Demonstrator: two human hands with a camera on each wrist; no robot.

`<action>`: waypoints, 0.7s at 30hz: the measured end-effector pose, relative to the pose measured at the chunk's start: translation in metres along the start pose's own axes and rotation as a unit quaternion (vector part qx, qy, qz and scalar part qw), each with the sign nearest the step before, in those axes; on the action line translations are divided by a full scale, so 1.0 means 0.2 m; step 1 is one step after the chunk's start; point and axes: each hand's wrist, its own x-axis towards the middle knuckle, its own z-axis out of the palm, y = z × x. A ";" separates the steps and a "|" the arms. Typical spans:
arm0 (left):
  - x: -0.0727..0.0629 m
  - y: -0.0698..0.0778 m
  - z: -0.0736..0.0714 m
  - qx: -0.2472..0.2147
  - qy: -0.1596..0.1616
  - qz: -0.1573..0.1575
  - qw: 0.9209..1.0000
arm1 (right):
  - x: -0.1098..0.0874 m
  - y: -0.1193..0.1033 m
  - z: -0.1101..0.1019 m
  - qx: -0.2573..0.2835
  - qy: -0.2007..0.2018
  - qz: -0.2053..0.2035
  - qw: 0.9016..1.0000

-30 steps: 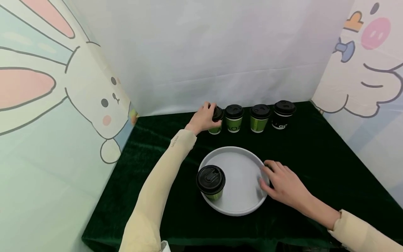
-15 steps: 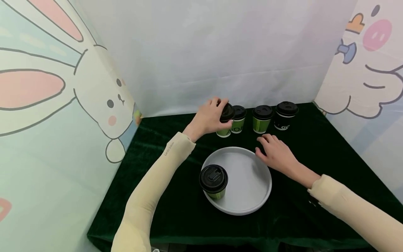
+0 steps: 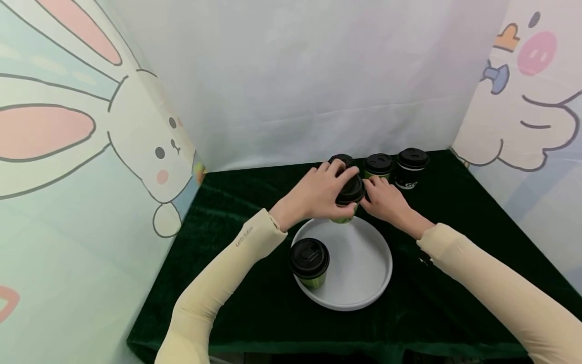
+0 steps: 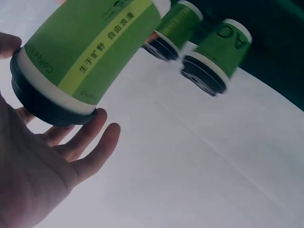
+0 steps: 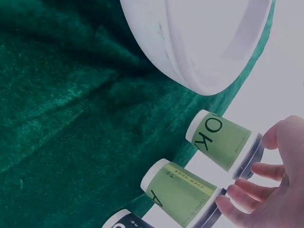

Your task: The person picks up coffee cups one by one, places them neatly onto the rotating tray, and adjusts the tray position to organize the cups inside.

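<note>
My left hand (image 3: 316,196) grips a green paper coffee cup (image 4: 90,57) by its black lid (image 3: 352,191), above the far rim of a round pale tray (image 3: 359,268). Another lidded green cup (image 3: 309,260) stands at the tray's left side. My right hand (image 3: 386,203) is beside the held cup, with its fingers apart. In the right wrist view, those fingers (image 5: 247,202) are close to the lids of two standing green cups (image 5: 221,142); contact cannot be told. Behind the hands stand a partly hidden lidded cup (image 3: 341,160), a second green cup (image 3: 378,164) and a black cup (image 3: 410,169).
Dark green velvet cloth (image 3: 254,313) covers the table. A white backdrop (image 3: 273,91) rises behind the cups. Side panels carry a cartoon rabbit (image 3: 150,136) on the left and another cartoon figure (image 3: 536,101) on the right.
My left hand has lifted the cup from the row's left end and brought it right and nearer, over the tray's far edge. My right hand has moved from the tray's right rim toward the cups.
</note>
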 end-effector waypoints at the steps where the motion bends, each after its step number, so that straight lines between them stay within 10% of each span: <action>1: -0.01 0.02 0.00 -0.001 -0.003 0.012 1.000 | 0.00 0.00 0.00 -0.001 -0.004 -0.001 1.000; 21: -0.13 0.29 0.00 0.000 -0.105 0.111 0.988 | 0.03 -0.02 -0.01 0.001 -0.047 0.039 0.998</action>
